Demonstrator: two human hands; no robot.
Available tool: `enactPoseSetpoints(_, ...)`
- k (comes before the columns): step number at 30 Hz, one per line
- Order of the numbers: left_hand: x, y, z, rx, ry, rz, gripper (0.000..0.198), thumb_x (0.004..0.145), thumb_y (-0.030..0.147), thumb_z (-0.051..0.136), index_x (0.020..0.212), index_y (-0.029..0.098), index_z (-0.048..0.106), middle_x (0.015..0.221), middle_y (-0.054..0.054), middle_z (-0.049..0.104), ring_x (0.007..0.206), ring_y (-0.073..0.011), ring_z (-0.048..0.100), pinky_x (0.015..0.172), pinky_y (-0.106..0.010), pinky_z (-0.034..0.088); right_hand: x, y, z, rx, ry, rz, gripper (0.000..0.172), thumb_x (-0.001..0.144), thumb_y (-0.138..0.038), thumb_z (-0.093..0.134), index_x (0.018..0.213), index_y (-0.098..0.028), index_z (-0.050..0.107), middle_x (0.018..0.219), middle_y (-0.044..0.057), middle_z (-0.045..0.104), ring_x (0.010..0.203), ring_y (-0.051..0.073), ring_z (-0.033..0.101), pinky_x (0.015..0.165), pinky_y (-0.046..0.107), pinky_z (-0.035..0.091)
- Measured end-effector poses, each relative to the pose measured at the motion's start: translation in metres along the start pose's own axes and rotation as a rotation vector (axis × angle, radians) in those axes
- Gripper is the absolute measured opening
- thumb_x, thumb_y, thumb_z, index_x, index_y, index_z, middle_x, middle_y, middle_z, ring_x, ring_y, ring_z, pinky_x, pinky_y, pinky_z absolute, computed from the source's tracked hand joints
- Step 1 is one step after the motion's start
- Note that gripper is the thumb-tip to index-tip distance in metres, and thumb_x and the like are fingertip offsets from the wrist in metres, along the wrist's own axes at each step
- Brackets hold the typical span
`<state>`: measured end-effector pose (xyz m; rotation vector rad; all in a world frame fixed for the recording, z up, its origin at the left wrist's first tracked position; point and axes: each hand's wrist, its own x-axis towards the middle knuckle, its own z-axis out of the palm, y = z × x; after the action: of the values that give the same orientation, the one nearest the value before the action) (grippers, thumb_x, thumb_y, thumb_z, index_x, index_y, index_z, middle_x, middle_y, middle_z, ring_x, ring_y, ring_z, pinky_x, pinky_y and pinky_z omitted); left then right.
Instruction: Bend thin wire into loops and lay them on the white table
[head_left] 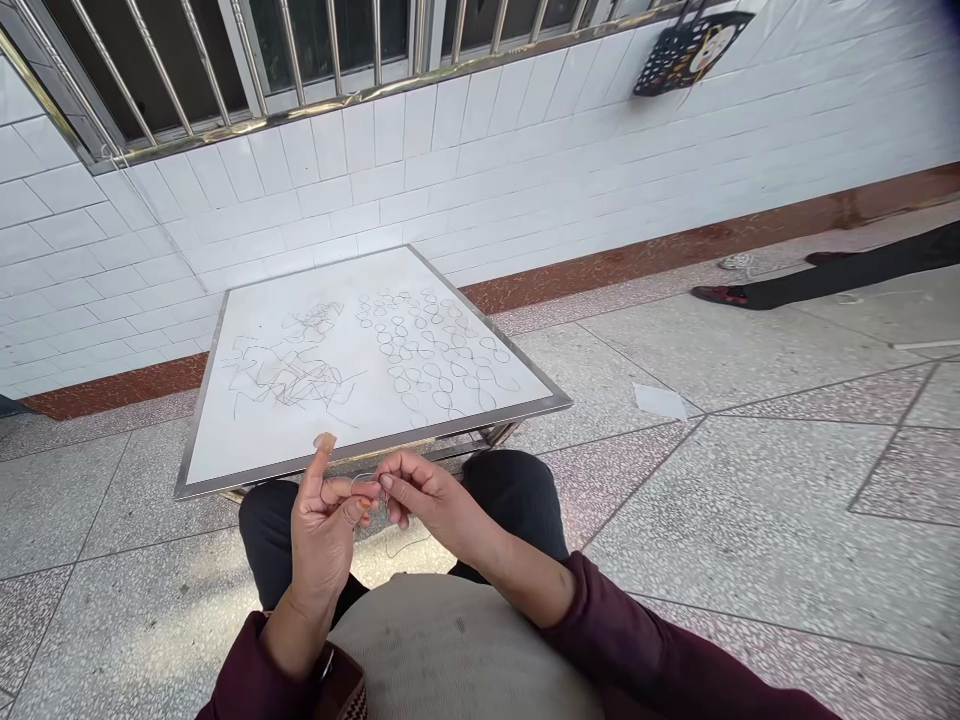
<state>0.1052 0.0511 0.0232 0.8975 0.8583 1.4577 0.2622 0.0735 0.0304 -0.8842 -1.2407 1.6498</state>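
Note:
My left hand [324, 535] is closed, thumb against a bent finger, on a thin wire [407, 549]. Its index finger points up, with tan tape round the tip. My right hand [431, 500] pinches the same wire right beside it, the fingertips of both hands nearly touching. A small curve of wire arcs between them, and a loose tail hangs below over my lap. Beyond the hands, a tangled heap of loose wires [300, 380] lies on the left of the white-topped table [217, 450]. Rows of wire loops [439, 350], many shaped like a figure eight, lie on its right.
The table has a metal rim and stands against a white tiled wall [420, 200] under a barred window [337, 50]. A dark patterned bag [686, 55] hangs at upper right. Another person's leg [840, 270] reaches in from the right. White paper [660, 401] lies on the floor.

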Motion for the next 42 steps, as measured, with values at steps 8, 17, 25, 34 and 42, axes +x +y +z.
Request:
enactPoseSetpoints(8, -0.002, 0.0, -0.001, 0.038, -0.06, 0.087, 0.069, 0.082, 0.021, 0.074, 0.145, 0.027, 0.044, 0.089, -0.003, 0.078, 0.076, -0.0162, 0.072, 0.069, -0.029, 0.057, -0.003, -0.008, 0.004, 0.106, -0.007, -0.007, 0.03, 0.089, -0.05, 0.061, 0.087, -0.02, 0.055, 0.068, -0.003, 0.062, 0.054, 0.01, 0.057, 0.053, 0.024, 0.051)
enactPoseSetpoints(17, -0.005, 0.0, 0.0, 0.04, -0.126, 0.198, 0.065, 0.084, 0.021, 0.073, 0.142, 0.032, 0.046, 0.089, 0.0, 0.078, 0.077, -0.0145, 0.072, 0.071, -0.027, 0.058, -0.009, -0.017, 0.011, 0.278, -0.016, 0.014, 0.03, 0.089, -0.049, 0.065, 0.088, -0.02, 0.054, 0.069, -0.003, 0.062, 0.057, 0.008, 0.056, 0.056, 0.022, 0.048)
enactPoseSetpoints(25, 0.002, -0.001, 0.003, 0.112, -0.037, 0.297, 0.065, 0.08, 0.015, 0.075, 0.139, 0.031, 0.052, 0.08, 0.003, 0.077, 0.074, -0.0099, 0.063, 0.082, -0.027, 0.055, -0.009, -0.015, 0.014, 0.361, -0.056, 0.011, 0.027, 0.089, -0.045, 0.067, 0.089, -0.02, 0.055, 0.07, -0.003, 0.064, 0.062, 0.009, 0.063, 0.058, 0.02, 0.048)
enactPoseSetpoints(34, 0.0, -0.003, 0.002, 0.12, -0.106, 0.272, 0.056, 0.083, 0.02, 0.073, 0.135, 0.03, 0.056, 0.081, 0.001, 0.077, 0.077, -0.0127, 0.069, 0.082, -0.03, 0.056, -0.008, -0.014, 0.015, 0.445, -0.022, 0.045, 0.03, 0.083, -0.044, 0.074, 0.085, -0.02, 0.056, 0.066, -0.004, 0.067, 0.056, 0.007, 0.062, 0.056, 0.019, 0.049)
enactPoseSetpoints(42, 0.0, 0.009, -0.007, 0.21, -0.303, 0.217, 0.062, 0.086, 0.018, 0.069, 0.143, 0.031, 0.046, 0.098, -0.004, 0.076, 0.09, -0.0164, 0.066, 0.084, -0.034, 0.053, -0.009, -0.015, 0.01, 0.365, 0.032, 0.03, 0.028, 0.082, -0.042, 0.075, 0.082, -0.019, 0.059, 0.064, -0.005, 0.064, 0.054, 0.006, 0.057, 0.053, 0.019, 0.048)
